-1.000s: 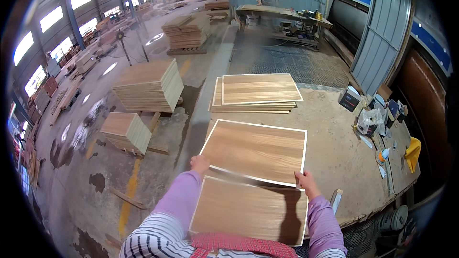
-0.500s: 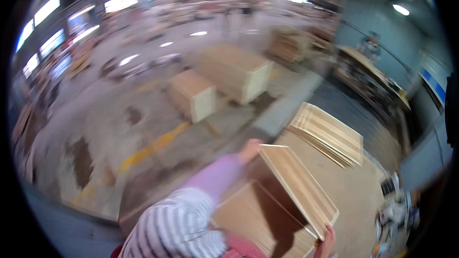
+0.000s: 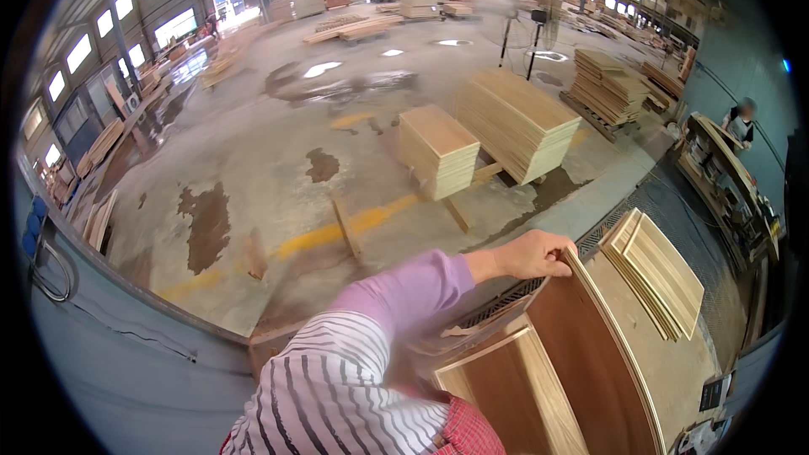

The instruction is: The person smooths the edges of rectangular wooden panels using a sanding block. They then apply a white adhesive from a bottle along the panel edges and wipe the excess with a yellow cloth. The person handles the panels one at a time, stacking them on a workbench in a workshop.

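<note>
Striped sleeve (image 3: 324, 371), lilac oversleeve (image 3: 409, 291)

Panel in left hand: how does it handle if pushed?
Likely stiff: the panel shows no clear sag. Probably tips easily: it's tilted up, the left hand at its top corner. Perhaps light for its size: thin edge.

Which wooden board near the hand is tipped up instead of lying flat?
The pale-edged wooden panel that the left hand grips by its raised end. It slants up; the panel beside it and the stacked panels farther away lie flat.
</note>
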{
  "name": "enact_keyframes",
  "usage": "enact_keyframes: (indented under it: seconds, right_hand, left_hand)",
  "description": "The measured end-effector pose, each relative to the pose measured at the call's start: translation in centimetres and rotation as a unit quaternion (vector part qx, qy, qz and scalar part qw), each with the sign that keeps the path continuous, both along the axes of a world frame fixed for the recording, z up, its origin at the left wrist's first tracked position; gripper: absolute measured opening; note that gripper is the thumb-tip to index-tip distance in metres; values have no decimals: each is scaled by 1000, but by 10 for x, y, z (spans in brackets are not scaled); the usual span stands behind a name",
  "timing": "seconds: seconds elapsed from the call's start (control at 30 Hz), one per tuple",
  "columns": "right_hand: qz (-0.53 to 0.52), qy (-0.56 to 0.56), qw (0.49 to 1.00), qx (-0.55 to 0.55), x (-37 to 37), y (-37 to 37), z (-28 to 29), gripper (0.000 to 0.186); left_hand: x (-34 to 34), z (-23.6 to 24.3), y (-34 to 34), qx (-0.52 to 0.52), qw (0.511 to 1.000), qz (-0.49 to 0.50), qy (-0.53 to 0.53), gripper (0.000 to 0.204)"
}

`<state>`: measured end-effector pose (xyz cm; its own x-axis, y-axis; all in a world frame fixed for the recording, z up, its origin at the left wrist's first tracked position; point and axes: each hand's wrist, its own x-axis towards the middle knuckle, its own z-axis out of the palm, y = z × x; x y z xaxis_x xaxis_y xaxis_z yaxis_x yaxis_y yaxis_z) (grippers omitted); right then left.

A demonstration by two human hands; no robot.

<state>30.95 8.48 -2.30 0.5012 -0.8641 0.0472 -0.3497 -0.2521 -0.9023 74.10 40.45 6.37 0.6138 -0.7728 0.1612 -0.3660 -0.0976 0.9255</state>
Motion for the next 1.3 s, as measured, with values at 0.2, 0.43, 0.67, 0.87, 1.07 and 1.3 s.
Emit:
enact_keyframes:
  seconds: [0.2, 0.43, 0.67, 0.87, 1.07, 1.3]
  right_hand:
    - [7, 55, 998, 6, 8, 11, -33, 39]
    - [10, 84, 996, 17, 0, 7, -70, 49]
    - [20, 159, 987, 24, -38, 15, -144, 59]
    - [11, 200, 978, -60, -103, 48, -216, 65]
    - [60, 388, 913, -111, -127, -10, -245, 61]
    - [33, 293, 954, -44, -58, 4, -194, 53]
  left_hand:
    - [-31, -87, -28, -67, 991, 46, 102, 39]
    - [-32, -232, -66, 75, 982, 155, 80, 45]
    - [-51, -262, -18, 261, 954, 128, -66, 68]
    - [-145, -276, 37, 249, 960, 108, 66, 67]
    - [-161, -245, 9, 349, 933, 78, 39, 63]
    - [-168, -266, 16, 292, 939, 149, 102, 61]
